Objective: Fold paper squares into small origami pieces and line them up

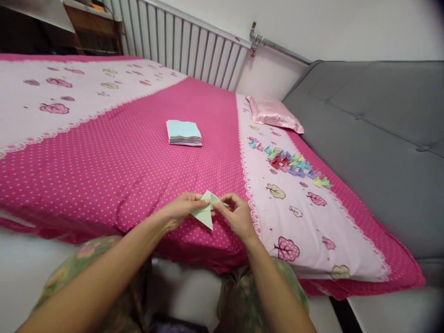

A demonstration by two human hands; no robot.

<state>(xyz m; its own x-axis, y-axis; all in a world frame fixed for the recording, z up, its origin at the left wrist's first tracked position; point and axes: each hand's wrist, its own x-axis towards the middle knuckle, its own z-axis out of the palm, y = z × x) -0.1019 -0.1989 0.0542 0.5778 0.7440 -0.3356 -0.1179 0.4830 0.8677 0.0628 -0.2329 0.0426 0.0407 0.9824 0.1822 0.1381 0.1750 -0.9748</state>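
Observation:
A pale green sheet of folded origami paper (pixel 204 215) is held up over the front edge of the bed, between both hands. My left hand (pixel 185 206) pinches its left side, thumb on top. On the other side my right hand (pixel 237 213) grips a narrow folded part between thumb and fingers. A pointed corner of the paper hangs downward. Farther back on the pink dotted cover lies a stack of square coloured paper (pixel 183 131), light blue on top. Several small folded paper pieces (pixel 291 163) in many colours stand in rows to the right.
The bed (pixel 132 152) has a pink and white patterned cover. A pink pillow (pixel 274 114) lies near the grey padded headboard (pixel 374 111) on the right. Behind the bed are a white radiator (pixel 180 44) and a pipe (pixel 284 48). A wooden cabinet (pixel 95 27) stands at the back left.

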